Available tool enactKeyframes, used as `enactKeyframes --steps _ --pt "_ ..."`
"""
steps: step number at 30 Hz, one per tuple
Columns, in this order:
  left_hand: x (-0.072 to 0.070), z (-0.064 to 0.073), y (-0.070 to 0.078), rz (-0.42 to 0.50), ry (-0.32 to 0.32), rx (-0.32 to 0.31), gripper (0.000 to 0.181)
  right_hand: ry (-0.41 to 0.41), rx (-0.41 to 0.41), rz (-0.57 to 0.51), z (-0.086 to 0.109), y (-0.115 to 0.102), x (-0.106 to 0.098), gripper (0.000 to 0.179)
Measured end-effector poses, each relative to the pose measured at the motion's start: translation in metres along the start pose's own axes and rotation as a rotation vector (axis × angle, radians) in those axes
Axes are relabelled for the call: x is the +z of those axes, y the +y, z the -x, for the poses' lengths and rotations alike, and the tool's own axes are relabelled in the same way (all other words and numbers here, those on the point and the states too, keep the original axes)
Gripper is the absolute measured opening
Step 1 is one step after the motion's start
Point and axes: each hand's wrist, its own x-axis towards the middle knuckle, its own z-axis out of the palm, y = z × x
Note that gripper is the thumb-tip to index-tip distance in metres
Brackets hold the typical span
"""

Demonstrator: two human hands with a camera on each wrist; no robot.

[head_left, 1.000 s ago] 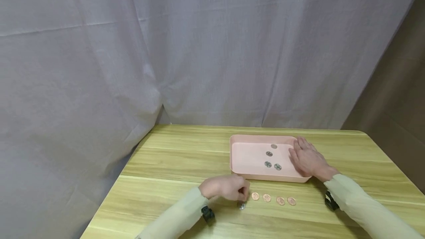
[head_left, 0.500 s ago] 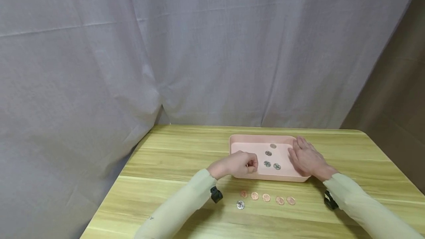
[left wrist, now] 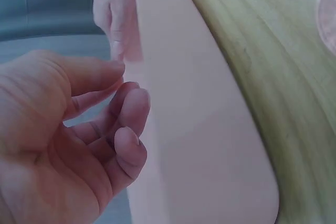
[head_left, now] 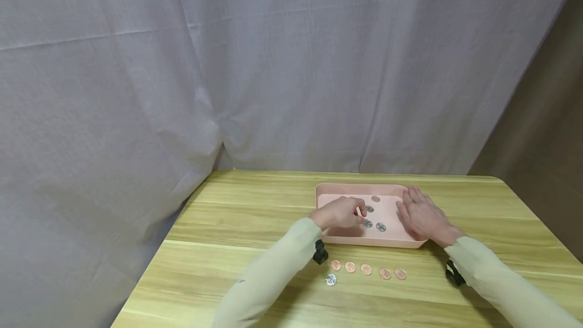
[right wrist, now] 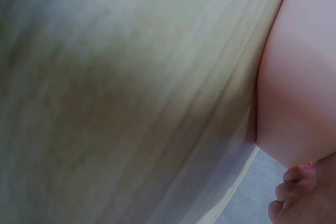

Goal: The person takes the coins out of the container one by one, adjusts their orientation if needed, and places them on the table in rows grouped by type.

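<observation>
A shallow pink tray stands on the wooden table, with several silvery coins inside. Over its left part hovers my left hand, fingers loosely bent, the fingertips close beside one silvery coin. In the left wrist view a gap shows between the thumb and the bent fingers, and I see no coin there. My right hand rests over the tray's right rim, its fingers fairly straight; its palm is hidden. Near the tray's front, several copper-coloured coins form a row, and one silvery coin lies below its left end.
The wooden table extends on both sides of the tray. A grey curtain hangs behind it and down its left side. Black wrist devices sit on both forearms, over pale sleeves.
My left hand has moved from the left end of the copper coin row up into the tray and rightward. A copper coin there is now uncovered. The right hand stays on the rim.
</observation>
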Motion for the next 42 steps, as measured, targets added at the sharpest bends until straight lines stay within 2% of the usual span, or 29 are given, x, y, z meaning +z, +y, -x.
enactKeyframes --steps 5,12,24,28,36,42 --pt "0.012 -0.011 -0.005 0.022 -0.009 -0.043 0.011 -0.006 -0.002 0.001 0.001 -0.001 0.002 0.066" --pt "0.024 -0.017 -0.012 0.013 0.016 -0.101 0.013 0.013 -0.016 0.0 0.001 -0.002 0.004 0.065" --pt "0.036 -0.022 -0.006 0.02 0.027 -0.158 0.015 -0.002 0.005 -0.01 0.002 -0.002 0.005 0.066" --pt "0.039 -0.021 -0.004 0.022 0.016 -0.171 0.009 0.005 0.0 -0.007 0.003 -0.002 0.005 0.066" --pt "0.038 -0.022 -0.002 0.023 0.013 -0.199 0.01 0.018 -0.002 -0.005 0.002 -0.002 0.004 0.065" --pt "0.038 -0.022 0.0 0.016 0.0 -0.184 0.008 0.005 0.005 -0.011 0.004 -0.002 0.006 0.065"
